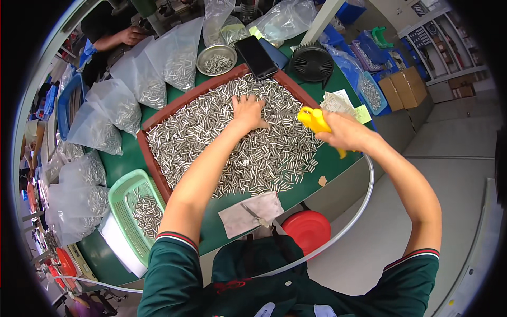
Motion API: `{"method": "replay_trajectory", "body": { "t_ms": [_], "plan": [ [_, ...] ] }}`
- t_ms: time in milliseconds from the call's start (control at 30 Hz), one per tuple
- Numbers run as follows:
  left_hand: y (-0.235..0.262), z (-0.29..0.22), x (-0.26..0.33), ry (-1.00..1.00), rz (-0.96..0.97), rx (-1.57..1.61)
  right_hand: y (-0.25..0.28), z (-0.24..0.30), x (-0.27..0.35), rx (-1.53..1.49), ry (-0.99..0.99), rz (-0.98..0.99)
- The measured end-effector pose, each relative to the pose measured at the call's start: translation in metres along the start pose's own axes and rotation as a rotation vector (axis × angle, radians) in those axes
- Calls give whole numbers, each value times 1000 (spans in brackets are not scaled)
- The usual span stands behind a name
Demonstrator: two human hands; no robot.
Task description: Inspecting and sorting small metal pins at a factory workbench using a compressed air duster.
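Note:
My left hand [247, 112] rests palm down, fingers spread, on a heap of small shiny metal pins [211, 132] that fills a brown tray [154, 165] on the green table. My right hand [343, 132] is closed around a yellow scoop-like tool [312, 119] at the tray's right edge, just above the pins. The tool's handle end pokes out below my right wrist.
A green basket [122, 207] holds more pins at the lower left. Clear bags of pins [119, 105] line the left side. A metal bowl [216, 59], a black phone [256, 57] and a small black fan [312, 63] sit behind the tray. Another person's hand [129, 36] is at the far end.

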State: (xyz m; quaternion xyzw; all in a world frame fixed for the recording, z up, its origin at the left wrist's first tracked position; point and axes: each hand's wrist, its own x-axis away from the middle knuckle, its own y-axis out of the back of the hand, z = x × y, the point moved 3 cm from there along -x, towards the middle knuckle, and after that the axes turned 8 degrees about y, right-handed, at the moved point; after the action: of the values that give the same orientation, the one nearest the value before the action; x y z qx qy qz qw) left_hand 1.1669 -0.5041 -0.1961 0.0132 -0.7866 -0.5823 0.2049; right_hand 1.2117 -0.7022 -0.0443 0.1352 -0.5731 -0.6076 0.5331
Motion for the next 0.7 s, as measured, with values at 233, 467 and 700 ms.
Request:
{"method": "replay_trajectory", "body": {
  "t_ms": [233,467,700],
  "plan": [
    [25,56,59,-73,-159,159,-22,36,-12,-172,92,-204],
    [40,62,105,-46,63,750,-19,84,-66,-374,236,-330],
    [26,94,109,364,-35,1524,-29,98,-91,-592,262,-353]
  ]
}}
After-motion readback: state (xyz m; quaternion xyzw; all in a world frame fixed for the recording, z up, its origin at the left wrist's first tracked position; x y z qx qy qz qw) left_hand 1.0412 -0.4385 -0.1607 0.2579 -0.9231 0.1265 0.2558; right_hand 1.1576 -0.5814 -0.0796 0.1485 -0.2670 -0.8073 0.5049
